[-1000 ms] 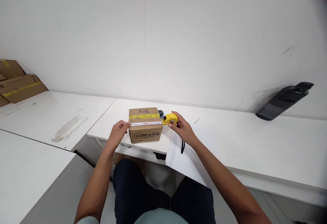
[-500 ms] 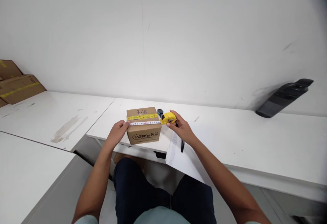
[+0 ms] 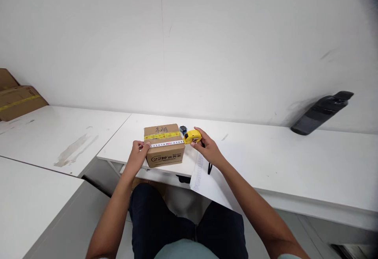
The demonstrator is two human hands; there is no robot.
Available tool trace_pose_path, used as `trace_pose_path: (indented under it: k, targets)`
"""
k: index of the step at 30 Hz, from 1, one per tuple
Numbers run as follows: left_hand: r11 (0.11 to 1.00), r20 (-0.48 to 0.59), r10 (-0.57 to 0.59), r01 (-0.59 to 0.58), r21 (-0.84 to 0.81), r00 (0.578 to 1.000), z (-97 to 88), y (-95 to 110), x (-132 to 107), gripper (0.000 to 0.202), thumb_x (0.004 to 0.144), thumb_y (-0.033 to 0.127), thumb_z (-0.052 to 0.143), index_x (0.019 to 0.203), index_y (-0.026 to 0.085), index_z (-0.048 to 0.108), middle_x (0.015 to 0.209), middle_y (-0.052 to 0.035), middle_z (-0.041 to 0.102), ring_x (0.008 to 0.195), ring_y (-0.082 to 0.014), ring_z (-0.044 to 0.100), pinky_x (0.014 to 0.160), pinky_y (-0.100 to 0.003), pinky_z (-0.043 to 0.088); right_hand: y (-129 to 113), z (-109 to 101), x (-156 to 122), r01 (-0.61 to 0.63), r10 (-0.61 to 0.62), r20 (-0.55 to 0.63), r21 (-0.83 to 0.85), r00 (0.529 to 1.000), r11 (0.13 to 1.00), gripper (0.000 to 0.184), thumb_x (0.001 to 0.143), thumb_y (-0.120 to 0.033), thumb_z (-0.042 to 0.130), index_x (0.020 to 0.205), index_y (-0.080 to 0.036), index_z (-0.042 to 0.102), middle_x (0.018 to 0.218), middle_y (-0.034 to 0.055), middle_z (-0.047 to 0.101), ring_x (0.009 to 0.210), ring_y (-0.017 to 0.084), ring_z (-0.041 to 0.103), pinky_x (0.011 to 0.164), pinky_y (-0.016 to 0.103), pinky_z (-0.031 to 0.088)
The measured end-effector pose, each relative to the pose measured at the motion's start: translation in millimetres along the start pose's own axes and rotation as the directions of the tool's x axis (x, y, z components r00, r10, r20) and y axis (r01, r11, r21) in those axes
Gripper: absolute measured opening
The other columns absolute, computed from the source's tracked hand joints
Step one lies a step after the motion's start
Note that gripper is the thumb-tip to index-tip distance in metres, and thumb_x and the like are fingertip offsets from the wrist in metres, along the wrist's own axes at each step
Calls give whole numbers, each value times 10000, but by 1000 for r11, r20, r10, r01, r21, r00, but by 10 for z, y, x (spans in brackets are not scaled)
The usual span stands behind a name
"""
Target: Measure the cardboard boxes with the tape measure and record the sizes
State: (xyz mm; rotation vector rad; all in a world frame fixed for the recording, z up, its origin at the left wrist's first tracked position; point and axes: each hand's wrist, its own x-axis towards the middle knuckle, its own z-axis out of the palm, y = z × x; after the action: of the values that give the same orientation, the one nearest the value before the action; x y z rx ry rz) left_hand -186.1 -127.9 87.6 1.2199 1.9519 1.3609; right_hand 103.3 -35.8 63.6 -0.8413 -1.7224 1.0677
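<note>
A small brown cardboard box (image 3: pixel 165 158) with yellow tape and black print sits near the front edge of a white table (image 3: pixel 265 152). A white tape blade (image 3: pixel 167 144) with numbers stretches along the box's top front edge. My left hand (image 3: pixel 138 154) pinches the blade's end at the box's left corner. My right hand (image 3: pixel 206 148) grips the yellow tape measure case (image 3: pixel 192 136) at the box's right corner. A black wrist strap (image 3: pixel 210 167) hangs below my right hand.
A sheet of paper (image 3: pixel 206 180) overhangs the table edge under my right forearm. A small dark object (image 3: pixel 183 129) lies behind the box. A black device (image 3: pixel 320 112) leans on the wall at right. Cardboard boxes (image 3: pixel 17 100) are stacked far left on another white table (image 3: pixel 59 133).
The tape measure case has slid left toward the box's right corner, so less blade shows. The view has drifted slightly. Both hands keep their hold.
</note>
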Motion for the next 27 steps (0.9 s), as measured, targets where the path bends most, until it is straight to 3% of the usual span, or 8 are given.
trace_pose_path:
  k: [3,9,13,17,19,21,24,27]
  targets:
    - [984,-12,-8,6,-180,1000,50,-79,44,405,763,582,627,762,235,419,713,45,472,692,-160,465,643,-266,354,35,13,-1,16,-16,-14,21,1000,1000,675,851,-426,684,1468,-287,446,868,-9,524,705,141,428,731,318,447]
    - [938,44,-5,20,-345,999,48,-115,29,449,725,593,667,679,222,419,709,37,502,710,-152,482,678,-268,407,36,81,-54,35,-34,-90,8,995,999,670,819,-416,707,1441,-287,493,846,-7,579,669,143,456,689,317,478]
    - [970,9,102,-98,-224,995,16,-180,46,437,789,583,624,640,214,444,741,17,527,766,-168,517,735,-285,430,19,119,-77,89,-90,-148,-12,985,996,612,816,-383,707,1392,-269,537,808,-18,577,628,128,463,634,299,490]
    - [977,-108,204,-209,-42,973,-123,-114,136,404,801,594,616,685,212,552,1004,-59,591,1021,-238,548,927,-366,450,-147,90,-233,199,-217,-177,-118,960,973,493,841,-336,700,1311,-262,573,799,-21,562,571,112,456,546,270,476]
    - [964,-171,265,-264,28,949,-185,30,244,384,802,597,622,742,218,605,1146,-83,568,1151,-260,520,1026,-399,417,-307,106,-406,369,-424,-215,-254,880,894,473,836,-280,715,1286,-280,569,914,18,606,604,119,501,526,262,477]
    - [951,-117,309,-305,52,944,-189,233,416,369,808,596,621,790,228,640,1226,-86,555,1220,-265,499,1082,-405,386,-474,198,-612,539,-653,-226,-406,723,738,540,815,-204,720,1315,-290,535,985,55,625,706,160,572,544,276,498]
    - [944,196,311,-326,48,930,-46,552,774,375,797,604,630,793,229,646,1196,-78,611,1173,-263,552,1057,-387,422,-644,489,-865,652,-841,-169,-560,515,511,588,810,-179,668,1369,-223,491,884,64,608,725,195,590,551,307,510]
    - [903,431,299,-399,162,852,219,735,1133,370,706,571,718,754,212,646,1151,-79,653,1119,-275,588,982,-361,468,-676,839,-947,720,-902,10,-605,432,338,535,821,-198,595,1346,-149,507,769,35,577,611,173,540,490,296,468]
